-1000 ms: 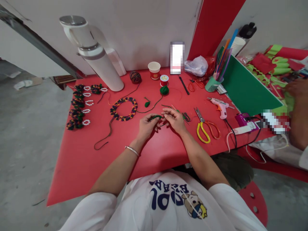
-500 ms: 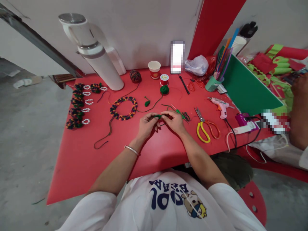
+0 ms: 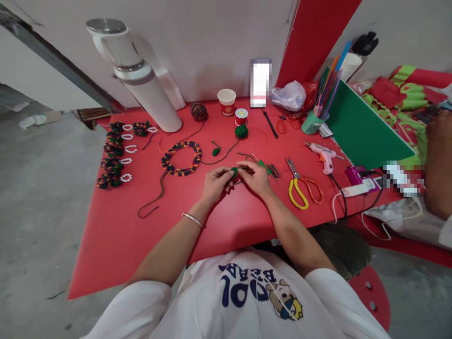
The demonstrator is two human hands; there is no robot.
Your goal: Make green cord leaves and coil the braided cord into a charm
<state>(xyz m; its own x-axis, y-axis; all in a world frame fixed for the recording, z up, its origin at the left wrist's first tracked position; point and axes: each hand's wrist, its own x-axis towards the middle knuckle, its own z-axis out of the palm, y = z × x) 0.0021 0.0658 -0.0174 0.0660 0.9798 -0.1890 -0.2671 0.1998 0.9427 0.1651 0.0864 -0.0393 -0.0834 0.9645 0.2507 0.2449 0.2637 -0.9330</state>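
My left hand [image 3: 216,183] and my right hand [image 3: 257,178] meet over the red table [image 3: 116,235], both pinched on a small green yarn piece [image 3: 234,172] held between them. A strand of green yarn runs from it back to a green yarn ball [image 3: 241,132]. A multicoloured crochet ring [image 3: 181,158] with a brown cord tail lies just left of my hands. A green-handled hook [image 3: 263,165] lies right of my right hand.
Yellow and red scissors [image 3: 300,186], a pink glue gun [image 3: 322,155], a paper cup [image 3: 226,101], a thread spool [image 3: 241,116], a white jug [image 3: 141,80] and several beaded yarn flowers [image 3: 115,155] lie around. Another person's arm [image 3: 438,165] is at the right, by a green board [image 3: 360,132].
The green piece between my fingers has gone from stretched out flat to curled into a small round shape. My hands stayed in place.
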